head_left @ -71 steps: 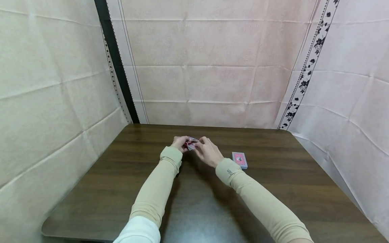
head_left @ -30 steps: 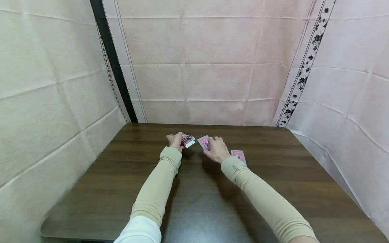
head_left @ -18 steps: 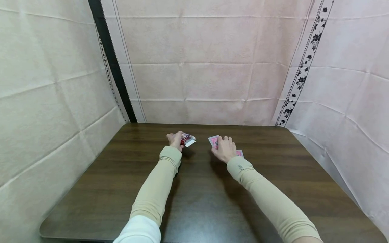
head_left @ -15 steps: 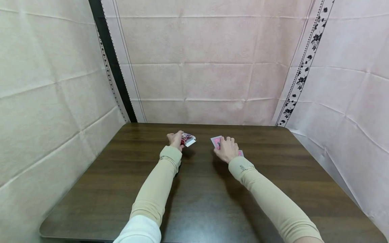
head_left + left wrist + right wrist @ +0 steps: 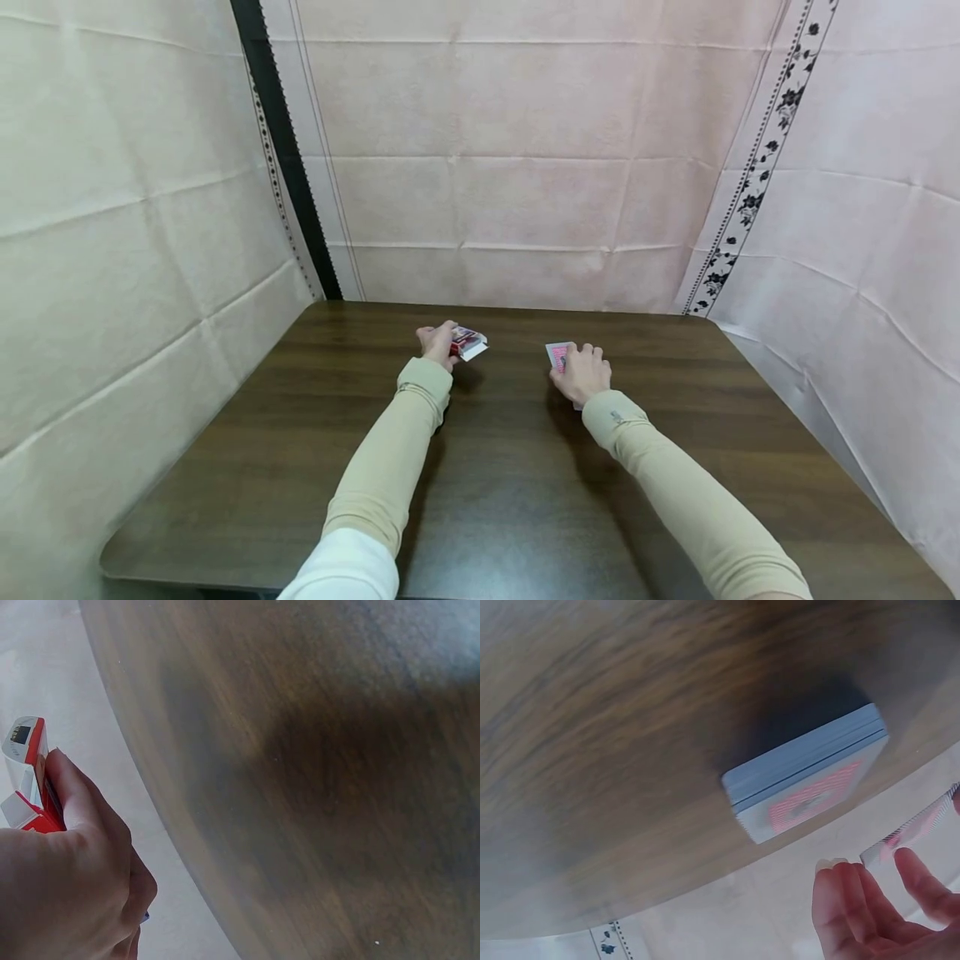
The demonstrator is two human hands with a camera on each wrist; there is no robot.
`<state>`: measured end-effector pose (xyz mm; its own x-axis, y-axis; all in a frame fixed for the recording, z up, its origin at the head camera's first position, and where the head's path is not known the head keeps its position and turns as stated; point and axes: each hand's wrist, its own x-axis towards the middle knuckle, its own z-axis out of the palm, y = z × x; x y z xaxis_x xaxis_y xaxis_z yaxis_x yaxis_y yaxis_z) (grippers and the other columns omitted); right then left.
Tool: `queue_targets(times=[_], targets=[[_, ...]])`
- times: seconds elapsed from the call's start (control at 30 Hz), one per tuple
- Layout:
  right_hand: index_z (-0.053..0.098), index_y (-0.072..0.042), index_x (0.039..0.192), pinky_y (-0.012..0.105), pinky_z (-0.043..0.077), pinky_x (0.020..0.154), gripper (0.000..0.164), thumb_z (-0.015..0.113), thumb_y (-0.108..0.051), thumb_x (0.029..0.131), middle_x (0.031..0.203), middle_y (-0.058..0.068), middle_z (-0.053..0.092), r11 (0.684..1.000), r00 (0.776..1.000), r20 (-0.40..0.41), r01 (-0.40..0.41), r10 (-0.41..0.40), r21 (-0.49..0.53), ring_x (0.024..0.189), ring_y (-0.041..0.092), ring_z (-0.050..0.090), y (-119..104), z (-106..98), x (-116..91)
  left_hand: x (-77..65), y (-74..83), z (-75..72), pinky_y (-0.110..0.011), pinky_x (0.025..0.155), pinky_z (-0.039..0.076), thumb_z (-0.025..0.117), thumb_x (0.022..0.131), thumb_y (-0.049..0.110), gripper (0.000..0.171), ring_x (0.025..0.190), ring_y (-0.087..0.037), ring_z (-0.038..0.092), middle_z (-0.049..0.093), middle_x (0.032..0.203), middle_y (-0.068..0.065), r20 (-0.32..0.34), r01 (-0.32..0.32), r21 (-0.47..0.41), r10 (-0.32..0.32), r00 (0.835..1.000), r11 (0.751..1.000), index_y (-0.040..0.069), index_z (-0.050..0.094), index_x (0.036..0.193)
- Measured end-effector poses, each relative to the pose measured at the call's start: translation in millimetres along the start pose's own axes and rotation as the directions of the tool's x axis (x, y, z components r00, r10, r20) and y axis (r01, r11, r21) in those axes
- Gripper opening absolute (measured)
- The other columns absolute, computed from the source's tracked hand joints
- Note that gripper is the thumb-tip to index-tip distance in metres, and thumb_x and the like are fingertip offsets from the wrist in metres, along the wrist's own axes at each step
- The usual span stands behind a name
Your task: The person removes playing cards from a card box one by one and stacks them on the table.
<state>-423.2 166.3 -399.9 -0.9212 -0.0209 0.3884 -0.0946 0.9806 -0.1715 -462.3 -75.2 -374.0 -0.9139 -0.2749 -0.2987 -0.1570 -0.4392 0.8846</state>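
My left hand (image 5: 437, 343) grips a red and white playing-card box (image 5: 469, 342) near the far side of the table; a white flap stands out at its end. In the left wrist view the box (image 5: 30, 761) shows past the thumb. To the right, my right hand (image 5: 582, 373) pinches a pink-backed playing card (image 5: 557, 353). The right wrist view shows that card (image 5: 915, 829) at the fingertips, apart from a squared deck of cards (image 5: 806, 776). The deck lies on the table, pink back up, and the right hand covers most of it in the head view.
The brown wooden table (image 5: 480, 467) has rounded corners. Pale creased cloth (image 5: 525, 200) hangs behind it and at both sides, with a black strip (image 5: 288, 150) at the left and a floral border at the right.
The right hand has moved away from the card box to the right, carrying the card over to the deck. The left hand has shifted only slightly and still holds the box.
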Motion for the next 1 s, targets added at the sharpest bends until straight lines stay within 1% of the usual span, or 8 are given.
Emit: queue_targets(times=[0.13,0.2,0.43,0.57,0.77,1.0], targets=[[0.053,0.002,0.109,0.053,0.042,0.071,0.050,0.059,-0.034,0.074,0.098,0.026,0.053,1.000,1.000,0.015,-0.017,0.018,-0.011,0.093,0.041,0.046,8.8,-0.8,-0.4,-1.0,-0.6,3.2,-0.039,0.076,0.051,0.059,0.081,0.017,0.058,0.091,-0.027,0.054,0.041,0.116,-0.018,0.019,0.007,-0.018,-0.007,1.000,1.000,0.014,0.022,0.125],[0.053,0.002,0.108,0.053,0.043,0.071,0.050,0.059,-0.035,0.074,0.098,0.026,0.053,1.000,1.000,0.016,-0.023,0.023,-0.015,0.093,0.041,0.046,11.9,-1.5,0.0,0.0,-0.4,4.0,-0.038,0.075,0.051,0.059,0.081,0.017,0.057,0.091,-0.027,0.054,0.042,0.116,-0.018,0.018,0.009,-0.013,-0.008,1.000,1.000,0.015,0.022,0.124],[0.055,0.003,0.103,0.054,0.043,0.070,0.049,0.059,-0.036,0.074,0.097,0.027,0.054,0.999,0.999,0.035,-0.037,0.037,-0.025,0.092,0.042,0.047,17.8,-0.4,0.9,5.9,1.1,1.3,-0.037,0.073,0.051,0.059,0.080,0.018,0.061,0.091,-0.026,0.055,0.043,0.116,-0.018,0.001,-0.008,0.011,0.008,1.000,1.000,0.014,0.020,0.127],[0.054,0.003,0.104,0.054,0.043,0.069,0.050,0.060,-0.036,0.074,0.097,0.027,0.054,0.999,0.997,0.064,-0.042,0.043,-0.026,0.092,0.042,0.047,20.9,-0.4,-1.5,8.1,0.0,-0.3,-0.037,0.074,0.051,0.058,0.080,0.017,0.061,0.093,-0.027,0.055,0.044,0.116,-0.018,-0.002,-0.013,0.002,0.013,1.000,1.000,0.013,0.020,0.127],[0.052,0.004,0.108,0.054,0.043,0.070,0.052,0.058,-0.037,0.077,0.100,0.028,0.053,0.998,0.993,0.106,-0.056,0.060,-0.041,0.094,0.042,0.047,28.3,1.8,-6.3,10.9,-2.6,-1.3,-0.037,0.076,0.051,0.059,0.080,0.017,0.057,0.095,-0.027,0.054,0.042,0.118,-0.018,0.000,0.005,0.005,-0.005,1.000,1.000,0.015,0.021,0.122],[0.052,0.002,0.107,0.054,0.043,0.068,0.051,0.057,-0.038,0.077,0.100,0.028,0.053,0.998,0.993,0.104,-0.060,0.064,-0.036,0.092,0.041,0.048,33.3,5.8,-11.8,9.2,-2.6,0.2,-0.038,0.077,0.051,0.057,0.082,0.015,0.057,0.095,-0.028,0.055,0.043,0.118,-0.019,0.022,-0.001,-0.009,0.001,1.000,1.000,0.014,0.019,0.125]])
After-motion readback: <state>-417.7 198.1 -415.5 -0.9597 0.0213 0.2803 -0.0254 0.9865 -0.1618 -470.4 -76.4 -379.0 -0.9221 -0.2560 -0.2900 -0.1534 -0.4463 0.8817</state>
